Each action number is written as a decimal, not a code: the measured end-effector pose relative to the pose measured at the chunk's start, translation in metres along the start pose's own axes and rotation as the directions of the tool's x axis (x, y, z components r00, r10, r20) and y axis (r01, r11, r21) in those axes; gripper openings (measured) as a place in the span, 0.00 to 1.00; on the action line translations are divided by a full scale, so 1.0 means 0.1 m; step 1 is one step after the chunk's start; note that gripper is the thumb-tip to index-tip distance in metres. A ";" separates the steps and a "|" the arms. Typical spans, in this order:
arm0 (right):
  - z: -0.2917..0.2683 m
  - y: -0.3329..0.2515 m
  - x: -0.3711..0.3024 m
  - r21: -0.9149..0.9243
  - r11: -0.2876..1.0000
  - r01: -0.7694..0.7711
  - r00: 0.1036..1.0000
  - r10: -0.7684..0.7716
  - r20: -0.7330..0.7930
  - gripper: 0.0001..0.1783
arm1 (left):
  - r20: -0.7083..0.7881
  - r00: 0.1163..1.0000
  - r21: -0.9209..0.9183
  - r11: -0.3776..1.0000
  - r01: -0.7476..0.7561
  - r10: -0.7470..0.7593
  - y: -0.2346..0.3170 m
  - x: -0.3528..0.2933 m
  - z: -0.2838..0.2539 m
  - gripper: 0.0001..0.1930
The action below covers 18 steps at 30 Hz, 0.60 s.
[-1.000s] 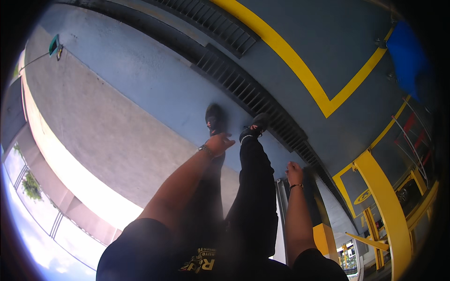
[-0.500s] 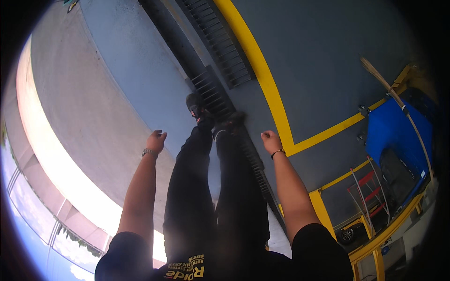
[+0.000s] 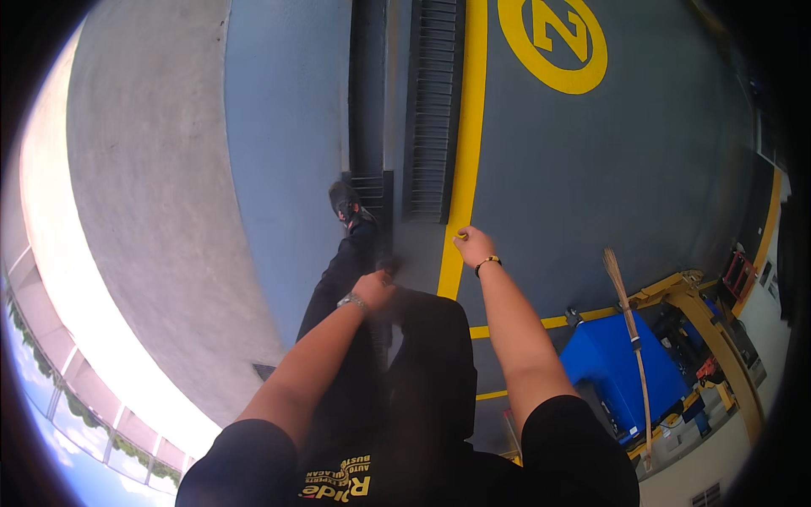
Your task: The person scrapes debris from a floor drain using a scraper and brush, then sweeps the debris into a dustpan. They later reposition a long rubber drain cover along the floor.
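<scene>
My left hand (image 3: 374,290), with a metal watch at the wrist, hangs in front of my dark trousers (image 3: 431,338). Its fingers are curled in, and I see nothing held in them. Farther right, my right hand (image 3: 475,245) wears a dark beaded bracelet and is above the yellow floor line (image 3: 466,169). Its fingers are loosely closed; a bit of yellow shows between thumb and finger, apparently the line behind. A dark shoe (image 3: 344,200) is on the floor beside the drain, and the other foot is a dark blur behind my left hand.
A drain channel (image 3: 367,101) with slatted grates (image 3: 431,110) runs ahead. Grey floor with a painted yellow ring (image 3: 553,80) lies right, a concrete ramp (image 3: 144,169) left. At right are a stick broom (image 3: 629,321), a blue panel-like object (image 3: 625,372) and a yellow frame (image 3: 718,355).
My left hand has swung rightward and inward across my legs. My right hand has moved slightly left. The view has turned and shifted forward, bringing in the yellow ring.
</scene>
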State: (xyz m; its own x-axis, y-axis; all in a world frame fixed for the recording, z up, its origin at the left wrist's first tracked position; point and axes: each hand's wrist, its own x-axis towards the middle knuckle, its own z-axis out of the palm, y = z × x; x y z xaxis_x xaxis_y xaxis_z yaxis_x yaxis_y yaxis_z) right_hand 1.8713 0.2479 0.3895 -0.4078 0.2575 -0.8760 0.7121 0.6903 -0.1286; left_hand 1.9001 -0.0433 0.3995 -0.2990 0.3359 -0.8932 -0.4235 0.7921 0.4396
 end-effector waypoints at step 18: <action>-1.93 -1.76 3.87 -0.556 0.701 0.446 0.890 -0.414 0.192 0.31 | 0.151 0.805 -0.867 0.314 0.386 -0.574 1.34 3.44 0.31 0.32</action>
State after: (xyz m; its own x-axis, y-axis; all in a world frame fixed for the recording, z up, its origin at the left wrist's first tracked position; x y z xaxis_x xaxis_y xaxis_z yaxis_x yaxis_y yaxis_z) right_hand 1.4780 0.3561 0.1630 -0.5476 -0.1865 -0.8157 -0.0005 0.9749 -0.2226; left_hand 1.7672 0.1942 0.1486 0.1312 -0.1071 -0.9856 -0.9902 -0.0631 -0.1249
